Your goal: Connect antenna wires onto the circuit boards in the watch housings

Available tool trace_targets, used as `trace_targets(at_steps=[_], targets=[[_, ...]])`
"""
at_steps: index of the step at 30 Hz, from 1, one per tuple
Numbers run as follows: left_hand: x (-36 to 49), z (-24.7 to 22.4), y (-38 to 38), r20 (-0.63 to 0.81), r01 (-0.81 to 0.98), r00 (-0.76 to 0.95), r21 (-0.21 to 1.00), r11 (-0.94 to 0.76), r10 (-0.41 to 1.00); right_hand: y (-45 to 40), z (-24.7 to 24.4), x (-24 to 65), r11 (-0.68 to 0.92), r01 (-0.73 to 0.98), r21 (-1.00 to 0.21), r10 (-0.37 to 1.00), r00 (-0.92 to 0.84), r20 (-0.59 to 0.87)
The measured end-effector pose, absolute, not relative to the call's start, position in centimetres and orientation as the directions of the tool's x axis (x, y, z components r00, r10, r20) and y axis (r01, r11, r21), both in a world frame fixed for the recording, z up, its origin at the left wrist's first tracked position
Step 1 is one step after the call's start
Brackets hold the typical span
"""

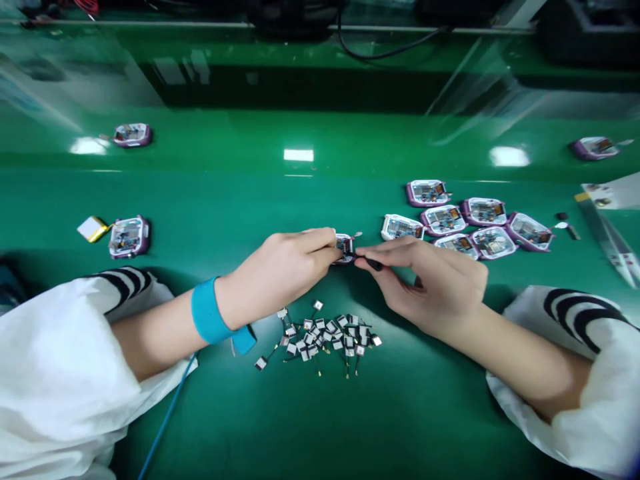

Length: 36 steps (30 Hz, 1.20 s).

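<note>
My left hand [295, 260] is closed on a small opened watch case [344, 247] with a circuit board inside, steadying it on the green bench. My right hand [433, 283] pinches a slim black tool [371, 261], its tip at the case's right side; the exact kind of tool cannot be made out. Fingers cover part of the case. Below the hands lies a loose pile of small square modules [325, 337] with short black cables. Just beyond my right hand sit several similar opened cases, among them a white one [401, 227] and a purple-rimmed one [484, 211].
At left another opened case [129, 237] lies joined to a silver battery pouch [93, 229]. Farther back are opened cases at left [133, 135] and right [595, 148]. A teal wrist strap [209, 310] with a blue cord [167, 417] circles my left wrist.
</note>
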<state>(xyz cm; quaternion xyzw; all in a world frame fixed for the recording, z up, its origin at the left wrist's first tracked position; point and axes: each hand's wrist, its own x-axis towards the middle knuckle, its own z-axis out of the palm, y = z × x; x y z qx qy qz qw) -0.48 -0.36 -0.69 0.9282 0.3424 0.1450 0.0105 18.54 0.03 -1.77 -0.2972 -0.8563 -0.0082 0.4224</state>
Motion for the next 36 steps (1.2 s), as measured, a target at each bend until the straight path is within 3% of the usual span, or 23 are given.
trace_targets(at_steps=[7, 20, 27, 36], targets=[[-0.6, -0.8, -0.3, 0.284, 0.635, 0.721, 0.096, -0.767, 0.632, 0.5, -1.7, 18.2, 0.822, 0.466, -0.327, 0.545, -0.477, 0.690], [-0.5, -1.1, -0.4, 0.257, 0.661, 0.719, 0.037, -0.750, 0.646, 0.9, -2.1, 18.2, 0.819, 0.494, -0.290, 0.543, -0.507, 0.670], [-0.5, -1.2, -0.3, 0.252, 0.661, 0.721, 0.032, -0.750, 0.646, 1.4, -2.2, 18.0, 0.799, 0.443, -0.407, 0.595, -0.483, 0.643], [-0.5, -1.2, -0.2, 0.237, 0.667, 0.722, 0.013, -0.745, 0.650, 1.6, -2.0, 17.8, 0.799, 0.444, -0.406, 0.596, -0.494, 0.633]])
